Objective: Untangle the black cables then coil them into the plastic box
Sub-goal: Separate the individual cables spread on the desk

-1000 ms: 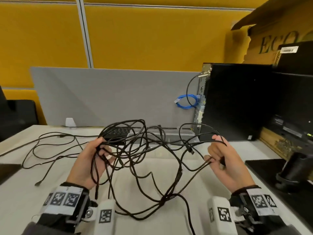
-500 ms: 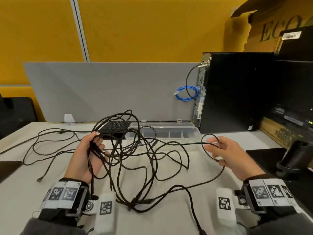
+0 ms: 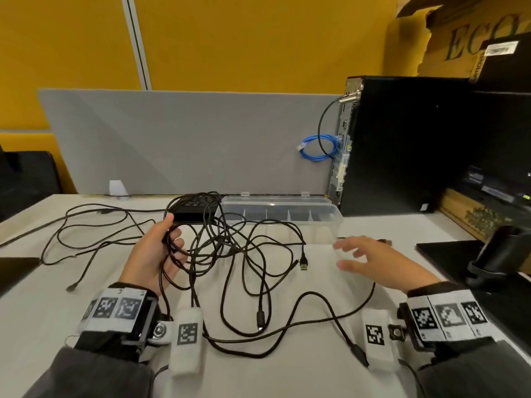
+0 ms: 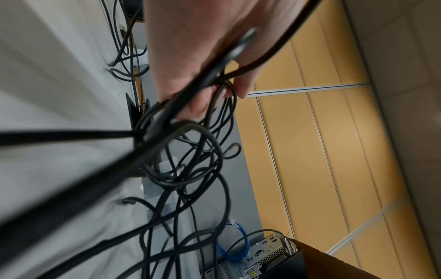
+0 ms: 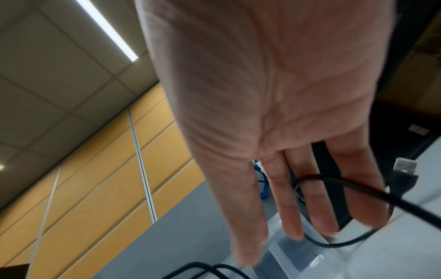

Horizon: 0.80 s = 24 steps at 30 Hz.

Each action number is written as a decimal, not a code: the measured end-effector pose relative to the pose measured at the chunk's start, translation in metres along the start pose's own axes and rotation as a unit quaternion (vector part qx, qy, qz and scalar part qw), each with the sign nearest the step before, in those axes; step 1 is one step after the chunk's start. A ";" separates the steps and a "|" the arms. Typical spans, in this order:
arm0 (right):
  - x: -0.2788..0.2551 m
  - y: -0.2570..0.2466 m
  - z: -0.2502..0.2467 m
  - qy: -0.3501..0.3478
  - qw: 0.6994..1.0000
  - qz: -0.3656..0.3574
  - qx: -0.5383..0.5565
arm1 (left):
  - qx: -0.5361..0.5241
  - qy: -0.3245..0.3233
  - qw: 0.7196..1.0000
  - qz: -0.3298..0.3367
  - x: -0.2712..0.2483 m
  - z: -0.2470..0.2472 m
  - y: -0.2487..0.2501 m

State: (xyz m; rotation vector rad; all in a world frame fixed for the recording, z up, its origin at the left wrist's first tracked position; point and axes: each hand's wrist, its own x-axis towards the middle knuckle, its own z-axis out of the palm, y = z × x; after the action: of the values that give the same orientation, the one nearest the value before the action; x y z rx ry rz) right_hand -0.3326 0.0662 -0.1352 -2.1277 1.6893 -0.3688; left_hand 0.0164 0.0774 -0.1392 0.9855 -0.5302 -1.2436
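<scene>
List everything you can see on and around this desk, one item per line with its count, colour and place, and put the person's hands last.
black cables: several, count unclear, black, tangled mid-desk
plastic box: one, clear, divided, rear of desk
loose cable: count unclear, black, desk left
power brick: one, black, left of the box
computer tower: one, black, right rear
blue cable: one, blue, coiled behind the tower
divider panel: one, grey, behind desk
cardboard box: one, brown, top right
left hand: grips a bunch of the tangle
right hand: fingers spread, above desk
</scene>
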 end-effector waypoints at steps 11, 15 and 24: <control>-0.035 -0.032 -0.070 0.343 0.853 -0.148 0.365 | 0.434 0.104 0.889 0.103 -0.012 0.002 0.015; -0.041 -0.062 -0.082 0.328 0.825 -0.191 0.418 | 0.512 -0.147 0.821 0.208 -0.049 0.032 0.010; -0.023 -0.077 -0.100 0.365 0.732 -0.243 0.522 | 0.547 -0.485 0.682 -0.027 -0.070 0.052 -0.021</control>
State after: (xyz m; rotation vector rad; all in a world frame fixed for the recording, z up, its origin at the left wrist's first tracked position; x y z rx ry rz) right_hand -0.3157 0.0892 -0.0105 -1.4708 0.6961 -1.9686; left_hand -0.0559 0.1270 -0.1193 1.2007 -2.3057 -1.4213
